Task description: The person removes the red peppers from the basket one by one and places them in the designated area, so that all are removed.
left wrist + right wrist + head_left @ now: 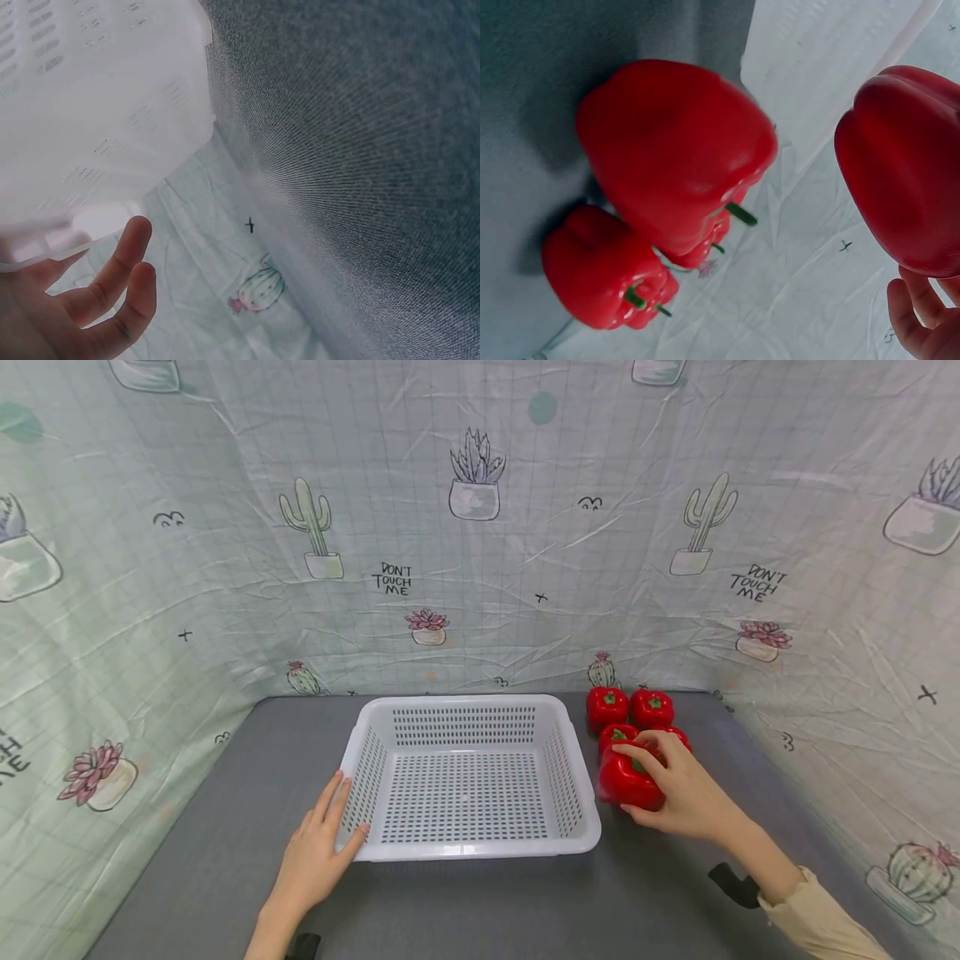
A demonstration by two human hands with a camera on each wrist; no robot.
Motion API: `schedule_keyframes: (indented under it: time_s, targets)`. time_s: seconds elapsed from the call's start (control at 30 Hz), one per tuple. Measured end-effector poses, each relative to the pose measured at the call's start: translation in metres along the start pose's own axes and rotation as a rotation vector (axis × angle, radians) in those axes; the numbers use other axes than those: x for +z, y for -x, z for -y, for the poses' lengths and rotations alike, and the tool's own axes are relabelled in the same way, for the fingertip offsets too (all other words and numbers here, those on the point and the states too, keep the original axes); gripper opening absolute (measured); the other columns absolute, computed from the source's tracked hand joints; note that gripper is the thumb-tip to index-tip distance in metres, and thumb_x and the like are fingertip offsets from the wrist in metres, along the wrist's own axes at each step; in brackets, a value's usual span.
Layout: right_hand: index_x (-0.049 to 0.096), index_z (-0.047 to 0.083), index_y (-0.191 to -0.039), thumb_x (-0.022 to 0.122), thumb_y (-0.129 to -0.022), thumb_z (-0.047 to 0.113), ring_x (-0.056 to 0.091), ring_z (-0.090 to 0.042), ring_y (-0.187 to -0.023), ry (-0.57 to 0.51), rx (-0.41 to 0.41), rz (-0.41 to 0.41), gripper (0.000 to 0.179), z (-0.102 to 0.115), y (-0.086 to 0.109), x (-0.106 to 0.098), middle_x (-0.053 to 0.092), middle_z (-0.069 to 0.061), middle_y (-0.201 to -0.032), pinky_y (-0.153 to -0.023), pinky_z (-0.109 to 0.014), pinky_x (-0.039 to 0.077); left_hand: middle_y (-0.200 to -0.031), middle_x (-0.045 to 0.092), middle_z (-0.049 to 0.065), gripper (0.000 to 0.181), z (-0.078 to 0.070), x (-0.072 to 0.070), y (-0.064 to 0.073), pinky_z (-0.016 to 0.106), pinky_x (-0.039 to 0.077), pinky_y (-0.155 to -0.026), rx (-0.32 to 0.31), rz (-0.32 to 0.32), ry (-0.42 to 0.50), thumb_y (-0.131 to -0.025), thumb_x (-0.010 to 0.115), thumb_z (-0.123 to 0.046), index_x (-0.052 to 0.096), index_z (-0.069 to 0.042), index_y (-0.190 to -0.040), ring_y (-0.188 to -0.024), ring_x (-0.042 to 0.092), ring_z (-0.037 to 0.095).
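Note:
My right hand (678, 785) grips a red bell pepper (626, 781) between thumb and fingers, beside the basket's right wall. In the right wrist view this bell pepper (904, 172) appears raised off the table, with fingertips (911, 311) at its end. Several more red bell peppers (606, 708) with green stems stand just behind it, one partly covered by the hand. My left hand (311, 856) rests on the left rim of a white perforated plastic basket (480, 850). Two of its fingers (124, 255) bend loosely outside the basket wall in the left wrist view.
A dark grey table (480, 906) lies under everything. Patterned cloth (480, 635) with plant drawings hangs at the back and on both sides. The remaining bell peppers (675, 150) sit close together between the basket and the right-hand cloth.

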State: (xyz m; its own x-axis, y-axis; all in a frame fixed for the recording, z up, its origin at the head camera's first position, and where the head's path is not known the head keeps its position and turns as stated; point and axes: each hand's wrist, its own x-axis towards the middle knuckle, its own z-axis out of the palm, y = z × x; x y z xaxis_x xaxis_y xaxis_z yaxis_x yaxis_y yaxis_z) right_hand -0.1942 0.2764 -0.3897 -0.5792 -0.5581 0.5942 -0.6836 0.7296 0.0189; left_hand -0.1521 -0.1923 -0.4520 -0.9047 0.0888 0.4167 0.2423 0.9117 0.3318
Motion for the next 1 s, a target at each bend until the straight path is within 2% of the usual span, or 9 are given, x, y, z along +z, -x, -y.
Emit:
schedule_keyframes:
  time_s: [0.33, 0.5, 0.63, 0.7, 0.73, 0.8, 0.87, 0.93, 1.0]
  targets:
    - [0.052, 0.011, -0.116, 0.085, -0.042, 0.029, 0.042, -0.028, -0.100, 0.064, 0.009, -0.001, 0.083, -0.013, 0.014, -0.004, 0.048, -0.012, -0.112, -0.074, -0.046, 0.043, -0.144, 0.028, 0.013, 0.066, 0.000, -0.001, -0.001, 0.057, 0.041, -0.075, -0.001, 0.002, 0.001, -0.082, 0.059, -0.030, 0.033, -0.004, -0.137, -0.106, 0.050, 0.040]
    - [0.052, 0.011, -0.118, 0.072, -0.060, 0.052, 0.042, -0.028, -0.098, 0.072, 0.032, 0.012, 0.073, -0.020, 0.022, -0.006, 0.049, -0.012, -0.113, -0.073, -0.044, 0.037, -0.144, 0.028, 0.013, 0.065, 0.000, -0.001, 0.000, 0.056, 0.041, -0.074, 0.000, 0.000, 0.003, -0.082, 0.058, -0.030, 0.033, -0.004, -0.137, -0.105, 0.051, 0.040]
    - [0.051, 0.012, -0.118, 0.077, -0.054, 0.046, 0.041, -0.026, -0.100, 0.093, 0.067, 0.021, 0.077, -0.027, 0.026, -0.008, 0.049, -0.012, -0.115, -0.073, -0.042, 0.035, -0.144, 0.028, 0.013, 0.065, 0.000, 0.001, 0.000, 0.056, 0.042, -0.072, 0.010, -0.011, 0.004, -0.082, 0.059, -0.029, 0.034, -0.004, -0.137, -0.103, 0.052, 0.040]
    - [0.051, 0.012, -0.117, 0.080, -0.047, 0.031, 0.041, -0.026, -0.100, 0.098, 0.085, 0.018, 0.078, -0.030, 0.028, -0.009, 0.049, -0.012, -0.115, -0.072, -0.041, 0.034, -0.144, 0.028, 0.013, 0.065, 0.001, 0.001, 0.000, 0.056, 0.042, -0.071, 0.014, -0.015, 0.003, -0.082, 0.059, -0.029, 0.034, -0.004, -0.137, -0.102, 0.052, 0.040]
    - [0.051, 0.012, -0.117, 0.078, -0.050, 0.038, 0.041, -0.026, -0.100, 0.098, 0.091, 0.013, 0.076, -0.032, 0.029, -0.009, 0.049, -0.012, -0.115, -0.071, -0.040, 0.034, -0.144, 0.028, 0.013, 0.066, 0.001, 0.002, 0.000, 0.056, 0.042, -0.071, 0.014, -0.017, 0.003, -0.081, 0.059, -0.029, 0.034, -0.004, -0.137, -0.102, 0.052, 0.040]
    - [0.051, 0.012, -0.117, 0.070, -0.059, 0.052, 0.041, -0.026, -0.099, 0.099, 0.098, 0.003, 0.073, -0.034, 0.031, -0.010, 0.049, -0.012, -0.115, -0.070, -0.040, 0.033, -0.144, 0.028, 0.013, 0.066, 0.001, 0.002, 0.000, 0.056, 0.042, -0.070, 0.014, -0.019, 0.005, -0.081, 0.060, -0.028, 0.034, -0.004, -0.137, -0.103, 0.052, 0.040]
    - [0.051, 0.011, -0.117, 0.053, -0.069, 0.064, 0.041, -0.027, -0.098, 0.092, 0.105, -0.008, 0.072, -0.036, 0.033, -0.012, 0.049, -0.013, -0.115, -0.070, -0.041, 0.033, -0.144, 0.028, 0.013, 0.066, 0.001, 0.003, 0.001, 0.056, 0.042, -0.070, 0.014, -0.020, 0.006, -0.081, 0.060, -0.028, 0.034, -0.004, -0.136, -0.103, 0.052, 0.040]
    - [0.051, 0.009, -0.117, 0.036, -0.073, 0.069, 0.041, -0.028, -0.097, 0.085, 0.114, -0.021, 0.075, -0.038, 0.034, -0.014, 0.049, -0.013, -0.115, -0.069, -0.041, 0.032, -0.144, 0.028, 0.014, 0.066, 0.001, 0.003, 0.000, 0.056, 0.042, -0.071, 0.014, -0.020, 0.008, -0.082, 0.060, -0.029, 0.034, -0.004, -0.136, -0.104, 0.051, 0.040]
    - [0.051, 0.008, -0.117, 0.033, -0.073, 0.070, 0.041, -0.028, -0.096, 0.083, 0.124, -0.035, 0.078, -0.040, 0.035, -0.015, 0.049, -0.014, -0.116, -0.068, -0.040, 0.032, -0.144, 0.028, 0.014, 0.066, 0.002, 0.003, 0.001, 0.056, 0.043, -0.071, 0.014, -0.020, 0.009, -0.082, 0.059, -0.029, 0.034, -0.004, -0.136, -0.105, 0.051, 0.039]
